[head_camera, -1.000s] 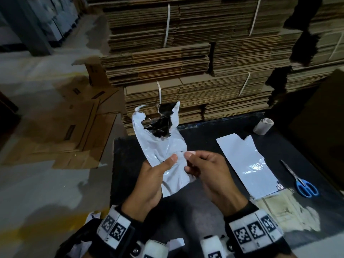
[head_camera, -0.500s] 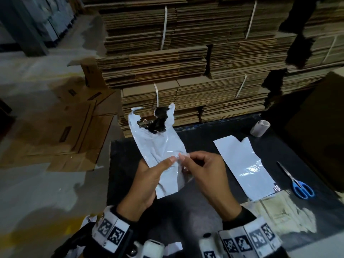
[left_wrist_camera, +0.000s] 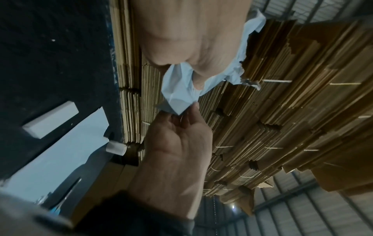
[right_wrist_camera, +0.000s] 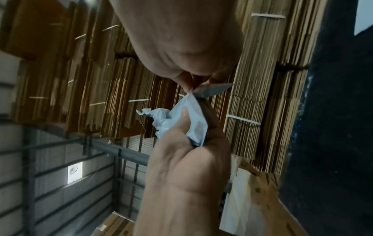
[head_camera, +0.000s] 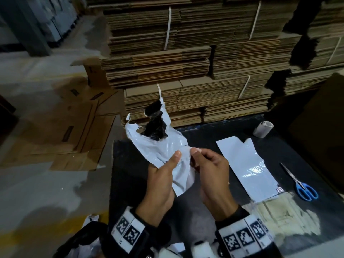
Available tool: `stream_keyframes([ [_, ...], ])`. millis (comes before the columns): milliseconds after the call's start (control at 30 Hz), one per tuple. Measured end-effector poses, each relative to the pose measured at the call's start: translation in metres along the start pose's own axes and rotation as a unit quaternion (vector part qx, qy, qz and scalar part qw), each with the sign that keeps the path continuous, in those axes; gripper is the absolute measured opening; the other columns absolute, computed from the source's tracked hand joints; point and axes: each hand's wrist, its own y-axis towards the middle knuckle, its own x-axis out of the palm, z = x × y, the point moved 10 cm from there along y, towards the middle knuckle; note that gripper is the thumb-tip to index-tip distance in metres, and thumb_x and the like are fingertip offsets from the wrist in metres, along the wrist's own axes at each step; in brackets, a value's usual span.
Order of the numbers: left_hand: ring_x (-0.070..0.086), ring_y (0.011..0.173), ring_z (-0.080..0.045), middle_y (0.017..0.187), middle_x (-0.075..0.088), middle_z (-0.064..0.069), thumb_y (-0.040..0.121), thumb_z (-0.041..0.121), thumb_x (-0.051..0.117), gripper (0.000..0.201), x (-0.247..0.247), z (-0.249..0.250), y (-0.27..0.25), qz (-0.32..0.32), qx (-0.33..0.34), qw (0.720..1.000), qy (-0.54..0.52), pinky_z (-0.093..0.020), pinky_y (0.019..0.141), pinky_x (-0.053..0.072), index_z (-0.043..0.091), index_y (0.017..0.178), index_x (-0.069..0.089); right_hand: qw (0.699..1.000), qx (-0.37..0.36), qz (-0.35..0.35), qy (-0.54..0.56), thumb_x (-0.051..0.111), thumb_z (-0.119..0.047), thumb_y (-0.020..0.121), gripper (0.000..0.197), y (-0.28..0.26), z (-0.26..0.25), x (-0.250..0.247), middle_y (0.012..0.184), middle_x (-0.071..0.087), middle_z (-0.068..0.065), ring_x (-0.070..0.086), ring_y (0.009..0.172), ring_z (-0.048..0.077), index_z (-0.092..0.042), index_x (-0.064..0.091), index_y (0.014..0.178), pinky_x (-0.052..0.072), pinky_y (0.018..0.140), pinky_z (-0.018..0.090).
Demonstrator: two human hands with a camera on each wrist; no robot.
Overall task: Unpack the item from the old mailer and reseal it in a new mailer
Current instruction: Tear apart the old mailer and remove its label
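Torn old mailer [head_camera: 163,151] up over the table [head_camera: 130,164], black inside showing. I see left hand [head_camera: 162,185] gripping it, right hand [head_camera: 210,175] pinching its edge

Head overhead; 2 close wrist views

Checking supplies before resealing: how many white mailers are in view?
2: a torn mailer held by both hands, and a flat mailer on the table left of the scissors. Others may be hidden.

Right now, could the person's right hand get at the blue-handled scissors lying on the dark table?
Probably yes, but not freely. The blue-handled scissors lie uncovered on the dark table, on the right hand's own side, with nothing between. However, that hand and the left hand both pinch the torn white plastic mailer.
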Motion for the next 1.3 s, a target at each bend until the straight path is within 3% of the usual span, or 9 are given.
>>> stream_keyframes([
  [133, 0.07, 0.098, -0.028, 0.111, 0.071, -0.014, 0.089, 0.007, 0.06, 0.032, 0.003, -0.008, -0.001, -0.011, -0.024, 0.998, -0.049, -0.035, 0.075, 0.059, 0.008, 0.121, 0.061, 0.997, 0.042, -0.001, 0.069, 0.063, -0.005, 0.088, 0.016, -0.001, 0.008, 0.004, 0.064, 0.066, 0.005, 0.06, 0.062, 0.013, -0.003, 0.071, 0.075, 0.052, 0.063, 0.028],
  [333, 0.069, 0.102, -0.021, 0.11, 0.073, -0.001, 0.087, 0.006, 0.064, 0.032, -0.01, 0.009, 0.003, -0.003, 0.052, 0.998, 0.024, -0.036, 0.084, 0.057, 0.021, 0.115, 0.063, 0.991, -0.059, -0.081, -0.087, 0.062, -0.006, 0.088, 0.017, 0.002, -0.017, 0.007, 0.073, 0.072, 0.002, 0.065, 0.066, 0.015, -0.012, 0.075, 0.078, 0.055, 0.066, 0.029],
  [433, 0.07, 0.1, -0.021, 0.105, 0.074, -0.001, 0.087, 0.002, 0.063, 0.028, -0.011, 0.016, 0.001, -0.019, 0.08, 0.995, 0.059, -0.032, 0.082, 0.058, 0.022, 0.107, 0.066, 0.966, -0.105, -0.118, -0.204, 0.068, -0.018, 0.086, 0.01, 0.005, -0.025, 0.012, 0.076, 0.074, -0.002, 0.07, 0.072, 0.014, -0.017, 0.076, 0.081, 0.059, 0.071, 0.035],
  [600, 0.071, 0.096, -0.019, 0.098, 0.076, 0.001, 0.086, 0.002, 0.065, 0.027, -0.009, 0.02, -0.003, -0.029, 0.089, 0.991, 0.096, -0.035, 0.084, 0.056, 0.027, 0.09, 0.074, 0.92, -0.193, -0.115, -0.322, 0.068, -0.021, 0.087, 0.008, 0.003, -0.032, 0.02, 0.074, 0.07, -0.012, 0.066, 0.07, 0.002, -0.018, 0.075, 0.084, 0.054, 0.065, 0.017],
  [733, 0.073, 0.088, -0.02, 0.09, 0.077, -0.003, 0.082, 0.008, 0.072, 0.012, -0.01, 0.016, 0.004, 0.0, 0.048, 0.994, 0.102, -0.041, 0.084, 0.057, 0.018, 0.085, 0.076, 0.889, -0.251, -0.101, -0.369, 0.065, -0.024, 0.089, 0.008, -0.003, -0.03, 0.024, 0.077, 0.068, -0.009, 0.064, 0.07, 0.002, -0.019, 0.071, 0.087, 0.053, 0.064, 0.017],
  [833, 0.073, 0.086, -0.026, 0.089, 0.076, -0.008, 0.078, 0.005, 0.076, 0.015, -0.021, 0.009, 0.009, 0.068, 0.019, 0.995, 0.065, -0.051, 0.086, 0.056, 0.014, 0.089, 0.072, 0.913, -0.244, -0.065, -0.321, 0.063, -0.022, 0.09, 0.01, -0.005, -0.028, 0.017, 0.074, 0.068, -0.01, 0.064, 0.068, 0.004, -0.018, 0.07, 0.083, 0.052, 0.062, 0.02],
  [1067, 0.069, 0.097, -0.038, 0.101, 0.073, -0.02, 0.081, 0.012, 0.073, 0.025, -0.015, -0.023, 0.004, 0.079, -0.06, 0.994, -0.045, -0.058, 0.093, 0.05, 0.003, 0.104, 0.07, 0.972, -0.148, 0.002, -0.183, 0.063, -0.02, 0.09, 0.015, 0.001, -0.013, 0.003, 0.069, 0.068, -0.006, 0.063, 0.065, 0.007, -0.018, 0.069, 0.076, 0.05, 0.061, 0.021],
  [1167, 0.065, 0.108, -0.039, 0.115, 0.068, -0.023, 0.082, 0.016, 0.068, 0.04, -0.014, -0.017, 0.007, 0.027, -0.052, 0.995, -0.075, -0.053, 0.096, 0.049, 0.001, 0.118, 0.063, 0.939, -0.218, -0.01, -0.265, 0.063, -0.02, 0.091, 0.013, 0.005, -0.03, 0.0, 0.07, 0.066, -0.012, 0.062, 0.068, 0.003, -0.021, 0.066, 0.078, 0.047, 0.062, 0.016],
  [1300, 0.059, 0.118, -0.027, 0.129, 0.062, -0.012, 0.082, 0.049, 0.063, 0.058, -0.058, 0.025, 0.026, 0.046, 0.059, 0.994, -0.075, -0.044, 0.099, 0.043, 0.012, 0.126, 0.057, 0.81, -0.35, -0.067, -0.465, 0.062, -0.018, 0.089, 0.006, 0.015, -0.045, 0.006, 0.08, 0.066, -0.001, 0.06, 0.072, 0.016, -0.014, 0.066, 0.086, 0.047, 0.063, 0.026],
])
